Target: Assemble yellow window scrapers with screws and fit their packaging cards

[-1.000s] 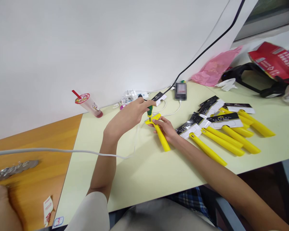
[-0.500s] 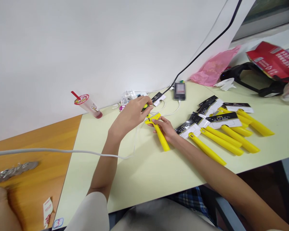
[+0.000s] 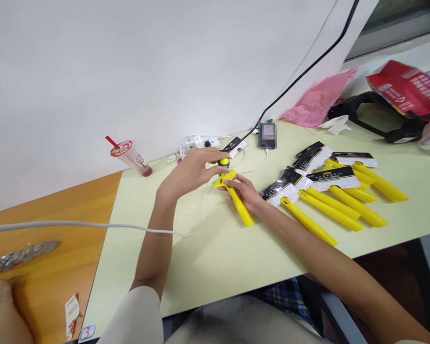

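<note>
My right hand (image 3: 246,192) is closed around the neck of a yellow scraper (image 3: 241,208), just below its wide head. The scraper's handle slants down toward me. Above the head, my left hand (image 3: 197,169) has thumb and fingers on either side of a short green-and-yellow screwdriver handle (image 3: 223,163). The screwdriver stands over the scraper head; exactly where its tip meets the head is too small to make out. To the right of my right hand lies a pile of yellow scrapers (image 3: 310,222) with black-and-white cards (image 3: 333,179) at their heads.
By the wall stand a drink cup (image 3: 138,160) with a red straw and a white power strip (image 3: 195,143). A cable (image 3: 146,228) crosses my left forearm. Further right are a pixelated device (image 3: 267,135), a pink bag (image 3: 315,102) and a red packet (image 3: 408,91). Another person's arm (image 3: 2,310) shows lower left.
My left hand has turned on the screwdriver; its fingers are straighter and more of the handle shows. The scraper has shifted slightly down and left in my right hand.
</note>
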`<state>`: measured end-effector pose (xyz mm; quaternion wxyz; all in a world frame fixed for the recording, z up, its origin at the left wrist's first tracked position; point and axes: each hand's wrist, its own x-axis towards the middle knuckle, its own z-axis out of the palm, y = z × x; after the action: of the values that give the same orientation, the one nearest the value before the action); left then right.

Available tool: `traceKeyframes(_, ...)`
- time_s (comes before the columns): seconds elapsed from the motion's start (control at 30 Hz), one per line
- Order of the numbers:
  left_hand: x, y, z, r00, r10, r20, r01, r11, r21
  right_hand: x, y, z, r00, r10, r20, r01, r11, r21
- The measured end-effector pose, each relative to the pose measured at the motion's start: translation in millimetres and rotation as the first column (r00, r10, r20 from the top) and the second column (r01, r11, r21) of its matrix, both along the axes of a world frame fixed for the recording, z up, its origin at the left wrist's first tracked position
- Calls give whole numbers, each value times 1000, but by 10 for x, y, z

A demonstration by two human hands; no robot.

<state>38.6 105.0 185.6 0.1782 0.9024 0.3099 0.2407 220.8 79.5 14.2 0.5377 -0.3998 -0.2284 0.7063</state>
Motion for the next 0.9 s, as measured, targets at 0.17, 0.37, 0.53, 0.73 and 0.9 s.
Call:
traceKeyframes(0.17, -110, 28, 68, 998, -55, 12, 56, 993, -106, -20, -9, 19, 998, 59, -8, -59, 998, -12)
traceKeyframes(0.37, -138, 38, 65, 999, -37, 35, 40, 995, -92, -31, -23, 35, 996, 92, 11, -92, 996, -11)
traceKeyframes(0.53, -72, -20, 56, 985, 23, 174, -23, 1000, -2, -21, -25, 25, 998, 49, 26, -49, 999, 8)
traceKeyframes(0.73, -40, -28, 45, 972, 65, 226, -74, 997, 35, -41, -45, 25, 993, 109, 51, -112, 992, 53)
traceKeyframes(0.9, -27, 49, -23, 978, 79, 193, -87, 996, 34, -55, -56, 40, 982, 179, 59, -183, 981, 58)
